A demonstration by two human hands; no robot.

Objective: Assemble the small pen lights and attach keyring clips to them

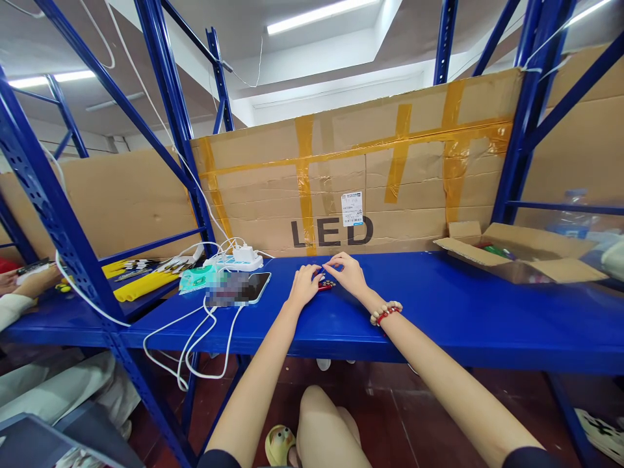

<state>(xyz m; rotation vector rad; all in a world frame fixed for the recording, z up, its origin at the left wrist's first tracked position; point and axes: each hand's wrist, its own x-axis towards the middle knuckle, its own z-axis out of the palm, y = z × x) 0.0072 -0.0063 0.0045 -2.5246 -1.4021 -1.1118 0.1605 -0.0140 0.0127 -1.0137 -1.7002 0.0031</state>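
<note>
The left hand [305,286] rests palm-down, fingers half-curled; the right hand [348,273] brings thumb toward forefinger (whether either grips anything, one cannot tell). Small red pieces [324,286] lie at six o'clock from the fingertips, presumably for easy reach.

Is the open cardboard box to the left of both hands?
No, the open cardboard box sits on the blue surface, well to the right of the right hand.

Arms [267,354] stretched forward; left hand [305,284] palm-down, right hand [350,276] arched inward, close together.
</note>
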